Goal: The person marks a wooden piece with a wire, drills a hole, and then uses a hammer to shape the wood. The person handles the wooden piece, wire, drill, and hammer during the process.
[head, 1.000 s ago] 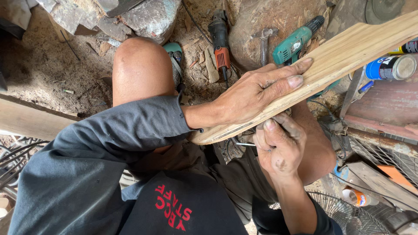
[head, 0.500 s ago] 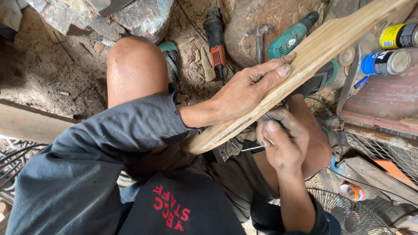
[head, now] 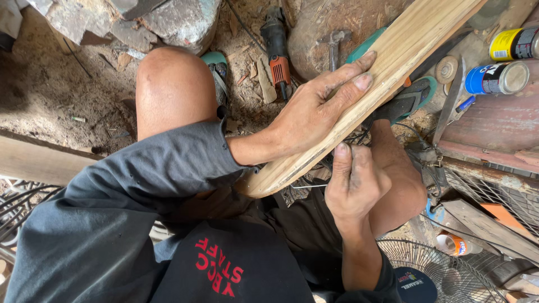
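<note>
Across the person's lap a long pale wooden slat (head: 359,101) runs diagonally, its rounded near end low by the thighs and its far end out of frame at top right. The left hand (head: 320,109) lies flat on the upper face, fingers spread and almost straight, thumb along the edge, pressing down rather than gripping. The right hand (head: 353,182) sits under the slat's lower edge, fingers curled tight, thumb tip touching the wood; a thin metal rod or blade (head: 307,186) pokes out to the left of the fist. What tool it belongs to is hidden by the fingers.

Judgement: work is on the lower edge near the rounded end. To do it well, the flat hand should hold the slat firmly against the knee (head: 171,90) so it cannot rock, and the tool should move in short controlled strokes, away from the thigh below. The thumb on the wood serves as a guide.

On the dirt floor beyond: an orange angle grinder (head: 278,47), a hammer (head: 334,45), a blue can (head: 497,77) and a yellow can (head: 514,44). A fan grille (head: 443,275) sits bottom right.
</note>
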